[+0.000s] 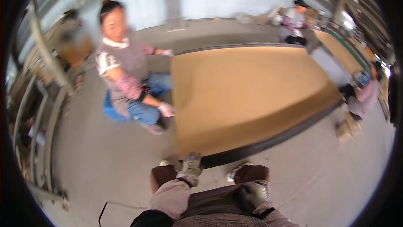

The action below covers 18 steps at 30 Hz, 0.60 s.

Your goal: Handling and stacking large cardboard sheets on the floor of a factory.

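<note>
Lighting: bright, even daylight from upper right openings; shadows soft. Quality: overall motion blur; strong fisheye bending, black vignette at rim.

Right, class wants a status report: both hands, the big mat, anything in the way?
Left hand gloved, on tan mat's near dark edge. Right hand gloved, resting on thigh. Co-worker crouches at mat's left edge, hand on it.

Large flat tan fibre mat [247, 97] with a dark, near-black edge band, lying flat on the grey concrete floor [105, 164]. Surface plain, matt, uniform tan. Near corner points toward the wearer; the dark band runs along the near edge, rising toward the right. Gloved left hand [191, 164] rests at that near corner, touching the mat's edge. Gloved right hand [254, 194] lies on the wearer's knee, apart from the mat.
</note>
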Each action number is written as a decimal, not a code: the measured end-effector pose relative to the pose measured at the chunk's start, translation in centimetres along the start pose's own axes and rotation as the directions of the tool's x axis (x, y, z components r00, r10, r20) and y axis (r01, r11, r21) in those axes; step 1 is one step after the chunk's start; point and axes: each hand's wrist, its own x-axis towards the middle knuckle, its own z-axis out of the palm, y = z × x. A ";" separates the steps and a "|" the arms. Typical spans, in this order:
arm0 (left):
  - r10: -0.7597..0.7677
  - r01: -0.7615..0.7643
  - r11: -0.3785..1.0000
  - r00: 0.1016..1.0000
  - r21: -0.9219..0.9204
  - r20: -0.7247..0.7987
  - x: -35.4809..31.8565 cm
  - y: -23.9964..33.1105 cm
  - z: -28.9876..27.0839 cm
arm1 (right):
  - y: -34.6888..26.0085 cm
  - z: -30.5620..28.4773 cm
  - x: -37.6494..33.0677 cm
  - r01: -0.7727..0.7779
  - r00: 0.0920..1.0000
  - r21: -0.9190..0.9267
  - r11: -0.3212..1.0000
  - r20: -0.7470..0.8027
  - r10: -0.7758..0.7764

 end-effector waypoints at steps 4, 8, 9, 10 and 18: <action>-0.066 0.057 0.996 0.986 0.064 0.153 -0.9 0.2 0.1 | -0.9 0.2 0.5 -0.053 0.999 0.005 0.999 0.009 0.053; -0.052 0.037 0.997 0.965 0.061 0.259 -1.3 0.1 -0.1 | -1.5 0.2 0.3 -0.060 0.998 0.059 0.996 -0.009 0.060; -0.044 0.039 0.999 0.966 0.025 0.256 -1.4 0.0 -0.1 | -1.6 0.3 0.3 -0.049 0.999 0.041 0.998 -0.019 0.049; -0.034 0.036 0.999 0.965 -0.003 0.261 -1.3 0.0 -0.3 | -1.6 0.3 0.3 -0.041 0.999 0.013 0.999 -0.019 0.041; -0.020 0.047 0.997 0.920 -0.060 0.392 -0.5 0.2 -2.0 | -1.0 0.4 0.2 -0.015 0.999 -0.042 0.999 -0.031 0.014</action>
